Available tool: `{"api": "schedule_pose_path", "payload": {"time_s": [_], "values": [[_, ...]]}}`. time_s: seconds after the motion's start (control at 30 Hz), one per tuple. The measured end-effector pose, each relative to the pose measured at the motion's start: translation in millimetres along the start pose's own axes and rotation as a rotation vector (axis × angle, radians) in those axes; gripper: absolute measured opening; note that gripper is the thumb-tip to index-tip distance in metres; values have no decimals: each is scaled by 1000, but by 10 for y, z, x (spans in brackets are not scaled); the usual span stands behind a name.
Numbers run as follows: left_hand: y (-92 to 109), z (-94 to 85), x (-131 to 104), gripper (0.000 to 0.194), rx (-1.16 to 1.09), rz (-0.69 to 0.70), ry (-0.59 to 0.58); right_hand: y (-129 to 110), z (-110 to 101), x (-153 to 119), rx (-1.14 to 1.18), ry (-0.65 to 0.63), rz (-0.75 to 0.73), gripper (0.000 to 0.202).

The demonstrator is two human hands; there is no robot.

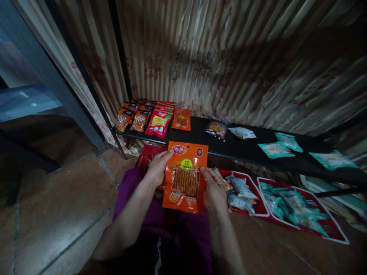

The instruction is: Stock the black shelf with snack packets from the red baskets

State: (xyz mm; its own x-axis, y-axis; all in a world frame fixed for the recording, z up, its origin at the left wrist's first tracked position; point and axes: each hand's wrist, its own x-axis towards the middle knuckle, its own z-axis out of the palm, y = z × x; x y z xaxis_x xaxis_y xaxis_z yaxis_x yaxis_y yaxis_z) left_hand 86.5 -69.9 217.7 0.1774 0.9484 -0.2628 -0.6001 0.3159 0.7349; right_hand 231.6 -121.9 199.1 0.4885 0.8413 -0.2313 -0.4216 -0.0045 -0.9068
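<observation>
Loose, deep purple cloth trousers (pixel 130 191) cover both legs, plain and softly creased near the knee. A black garment (pixel 137 254) lies over the lap, its details lost in shadow; down its front runs a thin, uneven whitish strip (pixel 158 256), too dim to identify. Both forearms are bare.

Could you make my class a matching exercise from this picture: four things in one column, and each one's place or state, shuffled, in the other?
Column one
1. front red packet
2. rightmost basket
3. cloth
4. left hand

Column two
A. striped, behind the black shelf
B. gripping the held orange packet
C. beside the black-and-orange packets
D. holding pale green packets

Pairs: 1-C, 2-D, 3-A, 4-B
</observation>
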Motion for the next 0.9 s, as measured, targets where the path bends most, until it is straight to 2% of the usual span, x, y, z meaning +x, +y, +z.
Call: {"api": "schedule_pose_path", "payload": {"time_s": [0.13,0.2,0.33,0.53,0.73,0.9], "values": [[-88,-70,-27,33,30,-72,-72,49,-1,80,9,35,1,23],[-127,-105,-41,34,17,-87,-53,68,2,128,-25,19,4,24],[-130,-175,-20,35,43,-11,26,51,46,244,-95,-75,14,26],[-133,-278,25,34,140,2,-16,39,98,395,-90,-72,-63,25],[-223,-275,5,32,142,3,25,37,111,360,9,-40,-20,23],[-184,-258,-35,33,72,-66,43,25,165,363,69,-7,57,24]]}}
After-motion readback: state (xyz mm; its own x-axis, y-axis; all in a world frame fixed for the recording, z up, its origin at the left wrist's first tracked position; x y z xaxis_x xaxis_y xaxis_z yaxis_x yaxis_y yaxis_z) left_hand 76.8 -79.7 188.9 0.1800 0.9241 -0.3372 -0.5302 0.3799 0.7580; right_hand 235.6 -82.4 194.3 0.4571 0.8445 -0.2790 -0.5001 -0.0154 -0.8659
